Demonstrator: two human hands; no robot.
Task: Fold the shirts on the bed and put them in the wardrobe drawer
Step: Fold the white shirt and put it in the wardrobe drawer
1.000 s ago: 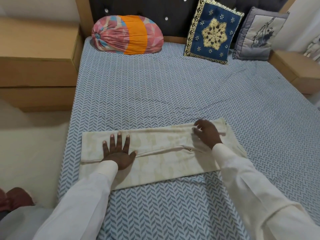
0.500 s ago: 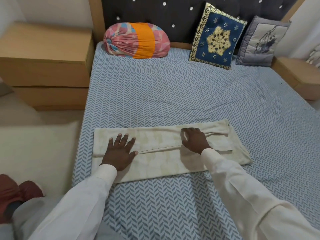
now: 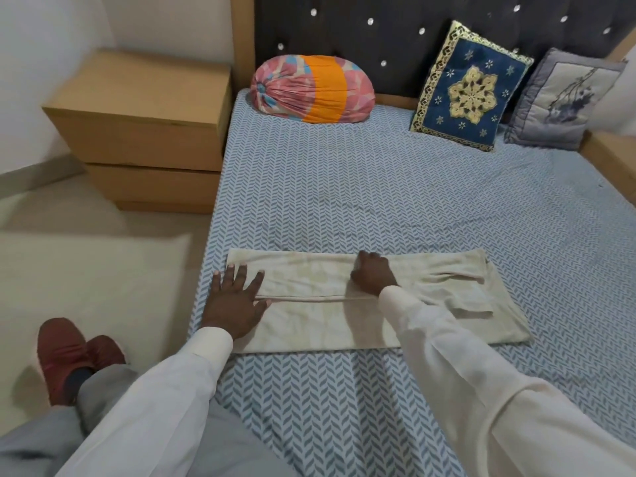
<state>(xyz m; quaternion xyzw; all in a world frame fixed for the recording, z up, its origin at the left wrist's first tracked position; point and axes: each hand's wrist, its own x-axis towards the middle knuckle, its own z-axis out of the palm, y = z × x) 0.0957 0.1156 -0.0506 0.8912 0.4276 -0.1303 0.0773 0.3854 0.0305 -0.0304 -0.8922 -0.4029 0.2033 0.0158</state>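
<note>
A cream shirt (image 3: 320, 321) lies folded into a long flat strip across the near part of the bed (image 3: 395, 201), which has a blue herringbone sheet. My left hand (image 3: 234, 301) rests flat on the shirt's left end, fingers spread. My right hand (image 3: 373, 275) presses down on the shirt's middle near its far edge, fingers curled onto the cloth. A folded sleeve shows on the shirt's right part. No wardrobe or drawer for the shirts is in view.
A pink and orange bolster (image 3: 311, 89), a blue embroidered cushion (image 3: 471, 87) and a grey cushion (image 3: 564, 101) lean at the dark headboard. A wooden bedside cabinet (image 3: 144, 129) stands left of the bed. My red shoe (image 3: 65, 356) is on the floor.
My right hand slid leftward along the shirt from its right end to its middle. My left hand shifted toward the shirt's left edge. The camera turned left.
</note>
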